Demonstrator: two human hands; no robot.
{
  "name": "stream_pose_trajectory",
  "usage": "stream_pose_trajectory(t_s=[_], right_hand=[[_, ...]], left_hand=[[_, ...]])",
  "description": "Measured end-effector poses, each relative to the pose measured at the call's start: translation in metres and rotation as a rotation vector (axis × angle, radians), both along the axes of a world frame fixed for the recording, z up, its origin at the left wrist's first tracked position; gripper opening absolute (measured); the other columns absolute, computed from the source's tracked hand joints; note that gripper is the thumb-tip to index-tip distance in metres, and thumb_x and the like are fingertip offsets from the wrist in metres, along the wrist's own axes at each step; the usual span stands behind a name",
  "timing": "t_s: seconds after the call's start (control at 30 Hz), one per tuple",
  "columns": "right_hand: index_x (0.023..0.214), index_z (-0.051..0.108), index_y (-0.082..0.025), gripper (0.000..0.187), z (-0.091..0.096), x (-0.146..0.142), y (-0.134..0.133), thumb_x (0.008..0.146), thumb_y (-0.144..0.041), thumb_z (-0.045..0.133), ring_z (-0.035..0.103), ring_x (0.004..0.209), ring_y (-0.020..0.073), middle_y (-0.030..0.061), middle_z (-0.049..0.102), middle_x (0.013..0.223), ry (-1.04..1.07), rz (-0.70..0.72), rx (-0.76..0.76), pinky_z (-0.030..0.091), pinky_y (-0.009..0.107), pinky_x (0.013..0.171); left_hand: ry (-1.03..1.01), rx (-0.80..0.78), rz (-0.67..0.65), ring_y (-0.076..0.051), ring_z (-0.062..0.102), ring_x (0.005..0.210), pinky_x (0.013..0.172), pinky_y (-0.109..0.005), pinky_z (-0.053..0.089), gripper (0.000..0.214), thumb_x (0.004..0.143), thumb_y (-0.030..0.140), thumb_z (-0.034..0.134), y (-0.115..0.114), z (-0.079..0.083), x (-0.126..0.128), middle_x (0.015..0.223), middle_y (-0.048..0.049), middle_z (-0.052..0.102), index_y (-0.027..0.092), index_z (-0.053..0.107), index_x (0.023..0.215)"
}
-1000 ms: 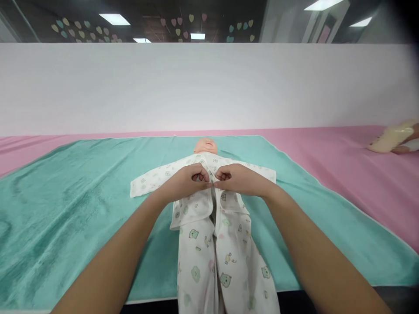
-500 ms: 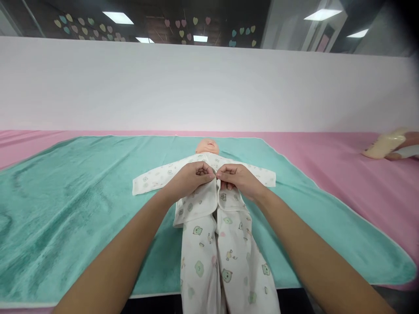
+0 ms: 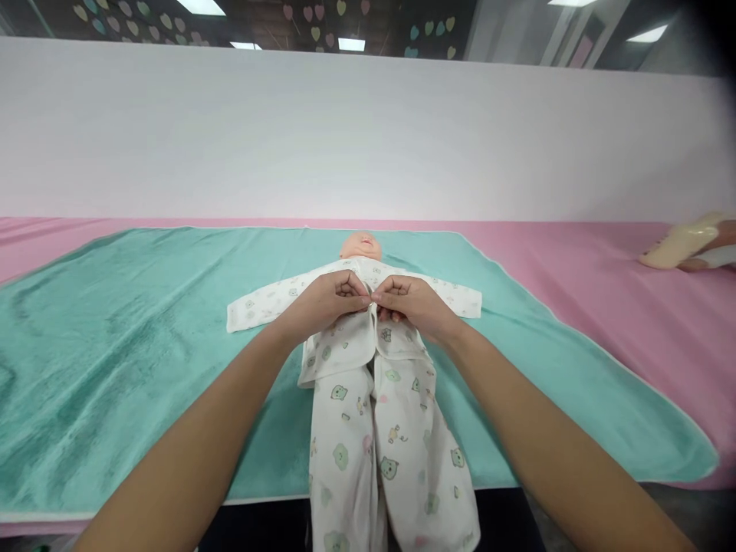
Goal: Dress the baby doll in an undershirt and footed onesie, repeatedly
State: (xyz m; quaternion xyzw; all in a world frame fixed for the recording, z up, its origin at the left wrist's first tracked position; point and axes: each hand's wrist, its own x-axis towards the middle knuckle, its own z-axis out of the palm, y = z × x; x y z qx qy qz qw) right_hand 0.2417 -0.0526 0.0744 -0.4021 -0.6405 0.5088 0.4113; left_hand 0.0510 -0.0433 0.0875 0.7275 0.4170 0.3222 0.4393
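A baby doll (image 3: 360, 247) lies on its back on a green towel (image 3: 132, 330), head away from me. It wears a white printed top (image 3: 345, 345) and matching printed trousers (image 3: 391, 452). My left hand (image 3: 327, 300) pinches the left front edge of the top at the chest. My right hand (image 3: 411, 303) pinches the right front edge. The fingertips of both hands meet at the middle of the chest. The doll's sleeves lie spread out to both sides.
The towel covers a pink surface (image 3: 603, 284) backed by a white partition (image 3: 368, 130). At the far right edge lies a pale cream object (image 3: 678, 244), partly cut off. The trouser legs hang over the near edge.
The two hands stay together at the doll's chest, with fingers shifting slightly on the top's front edges. The view has tilted a little downward.
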Motion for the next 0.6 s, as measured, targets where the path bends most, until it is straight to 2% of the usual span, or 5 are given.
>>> stream_pose_trajectory(t_s=[0.13,0.23,0.4,0.6], right_hand=[[0.081,0.063,-0.017,0.019,0.002,0.0031,-0.0019,0.073,-0.034,0.065,0.057,0.066,0.0108,0.0007,0.062,0.072,0.027,0.075,-0.006,0.046,0.025,0.064],[0.083,0.063,-0.018,0.014,0.0004,0.0047,-0.0023,0.073,-0.028,0.064,0.057,0.069,0.0106,0.0007,0.062,0.077,0.04,0.089,0.011,0.047,0.026,0.068],[0.085,0.065,-0.018,0.015,-0.0027,0.0061,-0.0015,0.074,-0.026,0.06,0.056,0.066,0.0109,0.0012,0.062,0.073,-0.02,0.08,0.043,0.046,0.026,0.063],[0.083,0.06,-0.019,0.015,-0.0046,0.0016,-0.0021,0.071,-0.028,0.062,0.055,0.055,0.0102,-0.0034,0.057,0.059,-0.1,0.02,0.03,0.042,0.022,0.052]], left_hand=[[-0.015,0.005,-0.007,-0.01,0.051,0.055,0.046,-0.021,0.035,0.02,0.074,0.038,0.063,-0.0001,0.0005,-0.0013,0.066,0.0002,0.058,0.019,0.057,0.075],[-0.022,0.004,-0.035,-0.011,0.053,0.059,0.049,-0.021,0.036,0.018,0.075,0.037,0.063,-0.0001,0.0013,-0.0026,0.068,0.0001,0.059,0.019,0.057,0.076],[-0.024,-0.003,-0.082,-0.012,0.056,0.066,0.053,-0.022,0.04,0.017,0.075,0.035,0.063,0.0004,0.0032,-0.0046,0.073,-0.0011,0.062,0.019,0.058,0.078],[0.041,0.016,-0.048,-0.013,0.054,0.064,0.051,-0.022,0.039,0.016,0.076,0.035,0.06,0.0009,0.0006,-0.0035,0.072,-0.0005,0.06,0.02,0.058,0.078]])
